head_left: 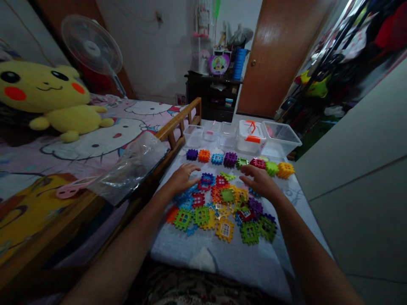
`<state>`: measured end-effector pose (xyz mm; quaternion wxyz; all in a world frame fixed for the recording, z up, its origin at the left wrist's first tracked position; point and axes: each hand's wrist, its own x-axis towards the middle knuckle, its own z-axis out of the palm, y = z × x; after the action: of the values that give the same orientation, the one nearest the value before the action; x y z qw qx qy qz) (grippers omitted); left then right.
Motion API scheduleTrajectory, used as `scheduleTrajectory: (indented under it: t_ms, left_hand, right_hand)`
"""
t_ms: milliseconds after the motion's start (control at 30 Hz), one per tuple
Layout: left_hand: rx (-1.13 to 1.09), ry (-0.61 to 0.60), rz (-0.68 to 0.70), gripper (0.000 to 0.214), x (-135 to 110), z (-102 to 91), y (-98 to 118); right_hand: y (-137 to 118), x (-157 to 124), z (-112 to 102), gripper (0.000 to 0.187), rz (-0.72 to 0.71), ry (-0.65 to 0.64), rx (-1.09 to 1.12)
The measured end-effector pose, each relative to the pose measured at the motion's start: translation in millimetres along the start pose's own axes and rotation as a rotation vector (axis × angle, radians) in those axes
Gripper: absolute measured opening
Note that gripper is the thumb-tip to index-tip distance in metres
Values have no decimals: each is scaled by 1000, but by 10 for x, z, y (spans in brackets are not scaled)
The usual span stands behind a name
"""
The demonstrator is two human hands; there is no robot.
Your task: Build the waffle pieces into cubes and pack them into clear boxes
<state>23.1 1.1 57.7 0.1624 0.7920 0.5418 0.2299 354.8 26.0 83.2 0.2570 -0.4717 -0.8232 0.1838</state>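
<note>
Holding the left hand (184,178) over the left edge of a jumbled pile of window blocks (227,195), with fingers loosely spread and free of any grasp. Holding the right hand (259,181) opposite, likewise unclasped, with thumb and forefinger parted near a green stack (242,162); cannot tell touching from hovering there.

Recognise Pikachu in the yellow plush toy (71,97) and Hello Kitty on the pink bedding (152,108), by their looks alone. Cannot make out any print on the purple toy case (219,64) atop the dark cabinet (210,95): too small and dim.

See the pile on the cloth-covered table (178,250), just nearer than a row of single-coloured stacks, dark blue to yellow, before clear containers (281,134) and a box with an orange handle (251,144). Lose the lowest blocks under others, and part of a crimson stack (259,162) behind the right hand. Find the plush toy cut off at the left edge, and hanging clothes (352,46) at right too blurred to sort out.
</note>
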Motion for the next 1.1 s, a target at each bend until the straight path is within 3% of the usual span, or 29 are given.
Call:
scheduleTrajectory:
  t_ms: [167,367,533,667,800,933,1100]
  left_hand:
    - [168,-259,101,50,246,124,192]
    - [292,-370,34,56,408,229,242]
    - [306,-323,36,58,399,229,255]
    - [206,-216,67,61,381,83,210]
    - [113,-85,25,54,425,-168,-16]
    - [126,24,-72,55,569,-408,-345]
    - [178,0,-132,55,855,-558,-548]
  right_hand:
    - [450,-437,-151,30,271,144,67]
    - [691,-672,-21,38,431,274,136]
    - [721,-702,53,41,440,254,145]
    - [770,-726,76,51,348,162,105]
    - [796,-739,112,55,248,126,-9]
    - [809,-727,133,52,241,111,-49]
    - [841,-720,137,51,231,106,-64]
